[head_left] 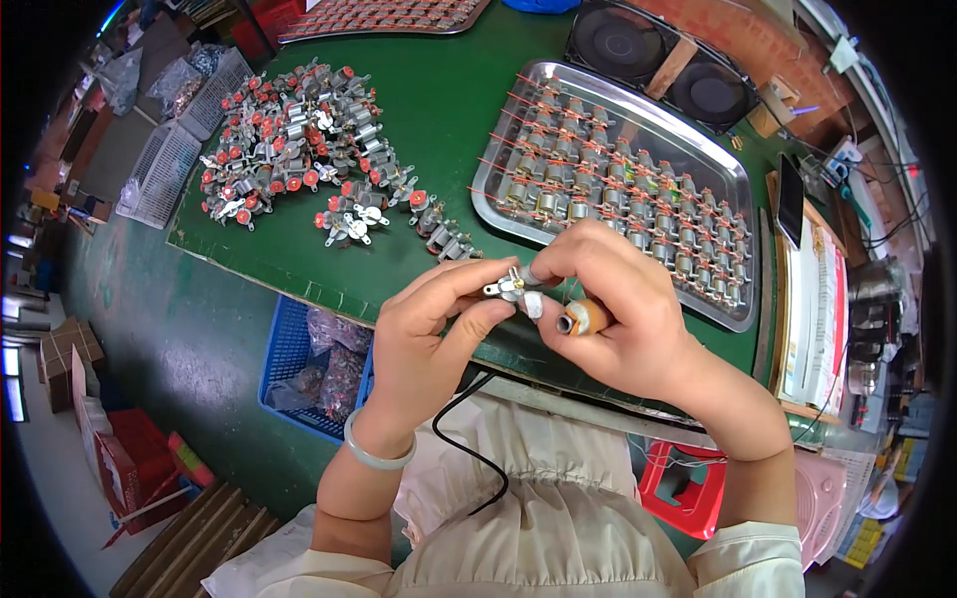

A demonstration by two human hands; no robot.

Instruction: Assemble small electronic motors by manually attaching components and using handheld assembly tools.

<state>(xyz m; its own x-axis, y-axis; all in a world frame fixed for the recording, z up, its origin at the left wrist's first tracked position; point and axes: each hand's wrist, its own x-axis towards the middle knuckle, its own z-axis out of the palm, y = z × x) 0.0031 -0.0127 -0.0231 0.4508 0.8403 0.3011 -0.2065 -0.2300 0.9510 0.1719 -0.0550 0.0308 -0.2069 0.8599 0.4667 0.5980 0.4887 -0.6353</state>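
Observation:
Near the table's front edge, my left hand is closed, pinching a small silver motor-like part with a flat metal tab between thumb and forefinger. My right hand meets it from the right, its fingertips close beside the part. Curled in the right palm is a tan-wrapped tubular handle with a hollow metal end; its other end is hidden. White tape wraps one right fingertip. A short row of similar parts stands just beyond my left hand.
A heap of red-capped metal parts covers the table's left. A steel tray holds rows of parts with red wires. Beyond it are two black speaker-like units. A blue crate stands below the front edge; a black cable crosses my lap.

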